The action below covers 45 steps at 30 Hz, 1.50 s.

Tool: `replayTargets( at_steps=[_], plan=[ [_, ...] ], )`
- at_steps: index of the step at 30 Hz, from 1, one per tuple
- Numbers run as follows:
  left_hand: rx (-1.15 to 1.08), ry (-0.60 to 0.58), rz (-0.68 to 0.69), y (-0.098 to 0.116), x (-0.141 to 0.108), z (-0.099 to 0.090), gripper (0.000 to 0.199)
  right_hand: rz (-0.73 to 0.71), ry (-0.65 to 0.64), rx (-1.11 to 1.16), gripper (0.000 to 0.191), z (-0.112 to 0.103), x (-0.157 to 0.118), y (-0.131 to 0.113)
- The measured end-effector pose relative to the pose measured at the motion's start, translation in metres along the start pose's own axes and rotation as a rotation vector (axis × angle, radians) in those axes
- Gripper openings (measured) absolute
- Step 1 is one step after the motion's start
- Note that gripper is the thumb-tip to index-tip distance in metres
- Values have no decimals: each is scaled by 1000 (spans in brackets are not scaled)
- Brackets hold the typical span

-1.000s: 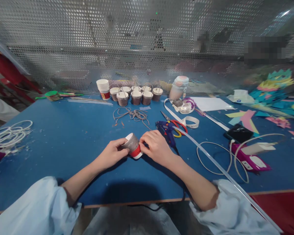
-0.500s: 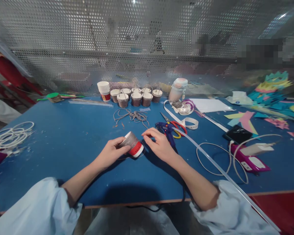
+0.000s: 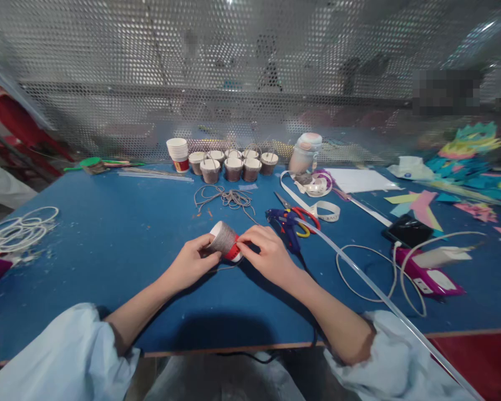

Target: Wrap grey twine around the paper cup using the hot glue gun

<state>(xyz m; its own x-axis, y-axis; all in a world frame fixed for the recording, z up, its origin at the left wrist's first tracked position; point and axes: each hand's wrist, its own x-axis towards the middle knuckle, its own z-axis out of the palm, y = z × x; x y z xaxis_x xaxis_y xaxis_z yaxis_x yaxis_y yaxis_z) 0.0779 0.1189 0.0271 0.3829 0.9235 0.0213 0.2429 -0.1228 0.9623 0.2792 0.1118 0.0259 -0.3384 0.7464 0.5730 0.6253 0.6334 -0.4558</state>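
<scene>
A paper cup (image 3: pixel 224 239) is tilted over the blue table, its upper part wrapped in grey cord, its lower part red and white. My left hand (image 3: pixel 194 257) grips it around the rim side. At the red part, the thumb and forefinger of my right hand (image 3: pixel 269 253) are pinched together, touching the cup; the thin cord there is too small to make out clearly. A loose bundle of grey cord (image 3: pixel 232 199) lies behind the cup, with one strand running toward my right hand.
Several cord-wrapped cups (image 3: pixel 232 169) stand at the back beside stacked paper cups (image 3: pixel 178 154). A blue glue gun (image 3: pixel 290 228) with a long clear stick, scissors (image 3: pixel 304 220) and a white tape (image 3: pixel 328 210) lie right of my hands. A purple power strip (image 3: pixel 430 273) sits farther right.
My right hand has moved left and closed its fingertips at the cup's red part. The cup has turned slightly in my left hand, showing more of its opening.
</scene>
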Motion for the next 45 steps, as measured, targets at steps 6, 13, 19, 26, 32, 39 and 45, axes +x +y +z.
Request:
replayTargets(
  at_steps=[6,13,19,26,32,39,45],
  plan=[
    [123,-10,54,-4,-1,1,14,-24,11,-28,14,1,0,-4],
    [241,-36,167,-1,-2,0,15,-9,14,-72,17,1,0,-6],
    [284,-59,237,-4,-2,-2,16,7,-14,-112,16,2,0,-5],
    [277,-37,255,-7,0,-4,13,134,5,13,14,1,1,-2],
    [66,30,110,-6,2,-4,12,316,69,286,11,-6,5,5],
    [-216,68,-31,-2,4,-2,19,313,-50,345,24,4,0,5],
    [-231,100,-42,-3,6,0,25,284,-84,271,28,10,-3,5]
  ],
)
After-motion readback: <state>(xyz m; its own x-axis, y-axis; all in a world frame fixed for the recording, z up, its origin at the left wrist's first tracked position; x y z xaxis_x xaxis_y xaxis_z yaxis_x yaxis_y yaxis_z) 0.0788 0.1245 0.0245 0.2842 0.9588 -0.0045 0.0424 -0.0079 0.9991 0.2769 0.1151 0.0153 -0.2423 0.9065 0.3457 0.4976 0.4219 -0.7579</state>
